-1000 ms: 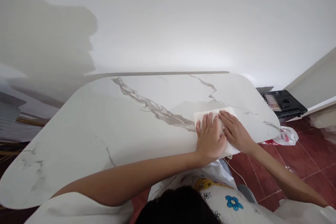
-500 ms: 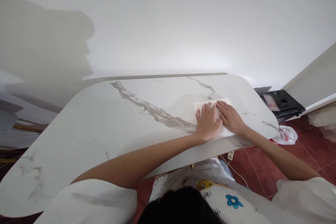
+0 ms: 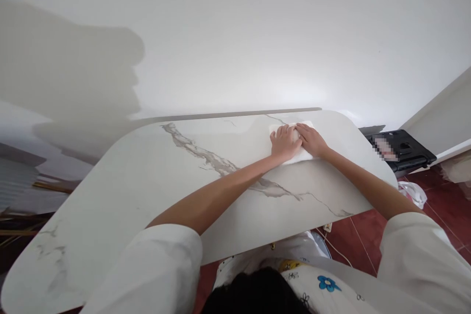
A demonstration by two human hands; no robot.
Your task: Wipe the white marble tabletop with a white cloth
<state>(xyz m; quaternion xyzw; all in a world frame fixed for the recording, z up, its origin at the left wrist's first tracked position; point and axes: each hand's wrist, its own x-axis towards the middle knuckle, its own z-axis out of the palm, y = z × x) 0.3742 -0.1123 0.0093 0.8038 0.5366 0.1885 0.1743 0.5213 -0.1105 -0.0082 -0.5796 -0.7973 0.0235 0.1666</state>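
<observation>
A white cloth [image 3: 305,155] lies flat on the white marble-patterned table [image 3: 121,181], towards its far edge and right of the middle. My left hand [image 3: 286,144] presses down on the cloth with bent fingers, gripping it against the tabletop. Beside it, touching at the thumb side, my right hand [image 3: 312,140] holds the cloth down too, its fingers close together and pointing up and left. Parts of the cloth are hidden beneath both palms.
A pale wall [image 3: 235,34] stands behind the table's far edge. Past the right end are a black case [image 3: 408,149] and a white plastic bag [image 3: 412,193] on the red tiled floor [image 3: 362,238]. A power strip [image 3: 327,227] with a cable lies below the near edge.
Both hands have slid the cloth away from me, towards the wall, and slightly left. My arms are stretched out further, and the view has shifted a little.
</observation>
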